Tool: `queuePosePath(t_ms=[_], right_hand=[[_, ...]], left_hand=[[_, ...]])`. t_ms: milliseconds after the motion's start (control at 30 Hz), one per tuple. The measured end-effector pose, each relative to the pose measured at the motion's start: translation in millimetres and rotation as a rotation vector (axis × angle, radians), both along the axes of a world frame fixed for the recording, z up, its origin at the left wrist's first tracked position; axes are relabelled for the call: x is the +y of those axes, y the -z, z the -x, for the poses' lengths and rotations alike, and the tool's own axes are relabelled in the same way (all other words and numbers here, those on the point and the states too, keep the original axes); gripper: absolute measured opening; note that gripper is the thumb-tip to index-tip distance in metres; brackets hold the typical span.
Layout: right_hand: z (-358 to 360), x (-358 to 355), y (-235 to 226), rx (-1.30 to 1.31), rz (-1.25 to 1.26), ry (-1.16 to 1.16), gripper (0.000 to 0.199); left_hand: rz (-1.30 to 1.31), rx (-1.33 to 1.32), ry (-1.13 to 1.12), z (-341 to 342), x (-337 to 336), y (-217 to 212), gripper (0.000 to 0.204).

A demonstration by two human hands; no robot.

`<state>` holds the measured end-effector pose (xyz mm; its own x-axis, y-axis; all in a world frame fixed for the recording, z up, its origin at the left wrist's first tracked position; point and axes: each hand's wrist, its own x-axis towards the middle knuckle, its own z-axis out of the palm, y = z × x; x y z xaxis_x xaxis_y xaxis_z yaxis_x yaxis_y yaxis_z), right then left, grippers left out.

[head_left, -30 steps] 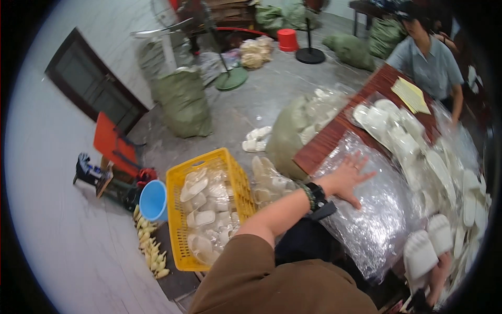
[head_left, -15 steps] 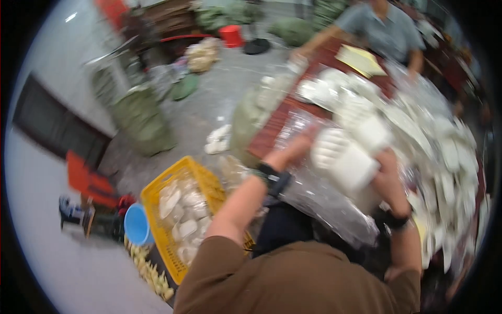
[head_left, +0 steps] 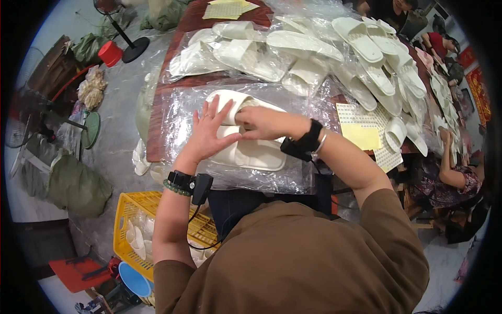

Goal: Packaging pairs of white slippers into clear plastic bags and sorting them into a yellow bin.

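Two white slippers lie side by side on clear plastic bags on the dark red table in front of me. My left hand rests flat on them, fingers spread, holding the pair down. My right hand reaches across from the right, its fingers closed on the upper slipper's strap. Both wrists carry black bands.
Many more white slippers, bagged and loose, cover the table behind. Yellow perforated sheets lie at the right. A yellow crate with slippers stands on the floor at my left, beside sacks and a fan stand. Another person sits at the right.
My view has swung from the floor and crate to the table. Both hands have brought the slipper pair down onto the plastic bags; a second ago only my left hand lay on the plastic.
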<state>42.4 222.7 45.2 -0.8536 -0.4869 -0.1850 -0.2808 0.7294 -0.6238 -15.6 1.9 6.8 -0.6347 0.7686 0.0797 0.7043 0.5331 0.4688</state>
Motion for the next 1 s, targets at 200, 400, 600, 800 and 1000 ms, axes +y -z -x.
queuePosePath(t_ms=[200,400,600,800,1000], right_hand=[[-37,64,-40,0.422,0.223,0.257,0.031],[-66,83,-11,0.404,0.054,0.32,0.016],[-92,77,6,0.366,0.097,0.358,0.013],[-137,99,0,0.401,0.131,0.528,0.015],[-194,186,2,0.453,-0.043,0.967,0.017]], left_hand=[[-0.122,-0.057,0.008,0,-2,16,0.081],[-0.145,-0.074,0.011,0,1,15,0.081],[-0.145,-0.058,0.031,5,2,17,0.084],[-0.144,-0.054,0.027,0,0,14,0.083],[-0.152,-0.046,0.054,1,5,12,0.082]])
